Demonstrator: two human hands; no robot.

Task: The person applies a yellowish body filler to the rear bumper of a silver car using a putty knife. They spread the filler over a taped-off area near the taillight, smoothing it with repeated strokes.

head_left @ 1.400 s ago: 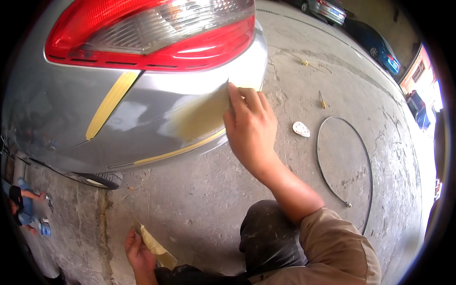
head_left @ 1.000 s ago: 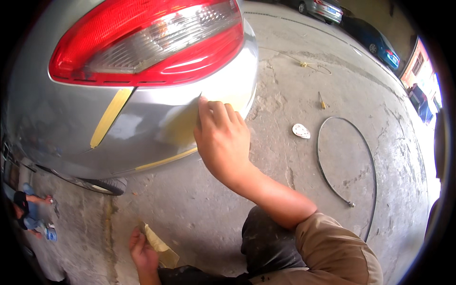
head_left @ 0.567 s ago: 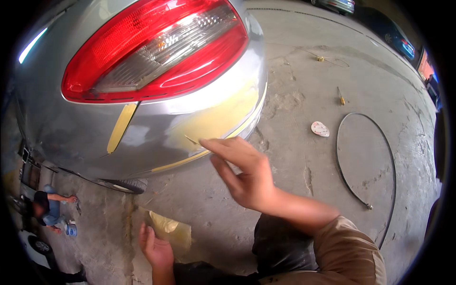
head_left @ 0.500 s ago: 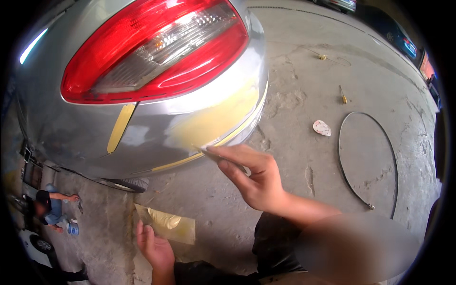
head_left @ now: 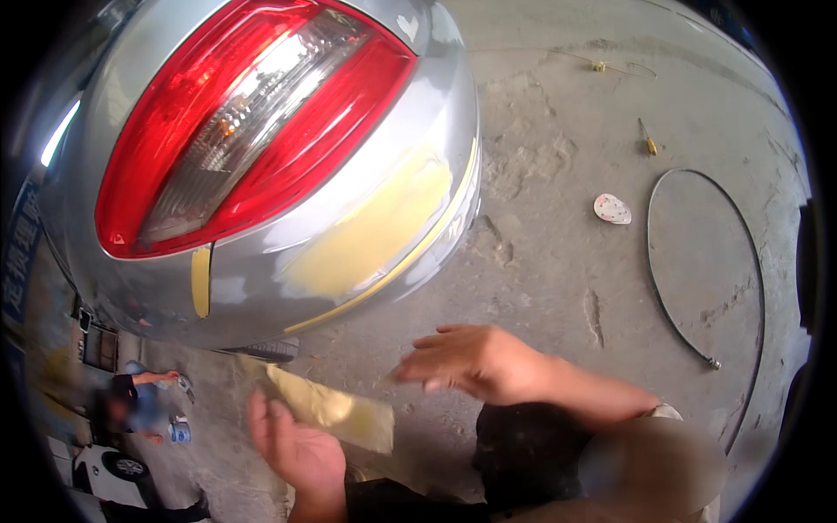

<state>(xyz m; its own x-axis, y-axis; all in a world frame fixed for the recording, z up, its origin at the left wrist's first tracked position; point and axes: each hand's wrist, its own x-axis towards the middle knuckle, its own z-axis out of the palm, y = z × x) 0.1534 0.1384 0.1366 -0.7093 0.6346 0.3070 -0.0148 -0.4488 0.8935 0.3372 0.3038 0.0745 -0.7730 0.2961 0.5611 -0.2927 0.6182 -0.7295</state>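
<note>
My left hand (head_left: 305, 449) grips a flat, thin mixing board (head_left: 377, 429) by its near-left edge. A smear of pale yellow body filler (head_left: 321, 403) lies on top of it. To its right, my right hand (head_left: 475, 362) is closed on a thin putty spreader; the hand hides most of the tool and motion blurs it. Both hands are below the silver car bumper (head_left: 253, 301), apart from it. Yellow filler (head_left: 375, 231) coats a broad patch of the bumper under the red and clear tail light (head_left: 261, 122).
Yellow tape (head_left: 200, 283) sticks to the bumper below the light. On the concrete floor lie a looped black hose (head_left: 649, 218), an oval whitish pad (head_left: 612, 209) and a yellow-handled screwdriver (head_left: 649, 144). Another person (head_left: 144, 401) crouches at far left beside a blue-white can (head_left: 180, 431).
My right hand has come away from the bumper's filler patch and moved down toward the board. The left hand with the board has shifted slightly right. The view has tilted.
</note>
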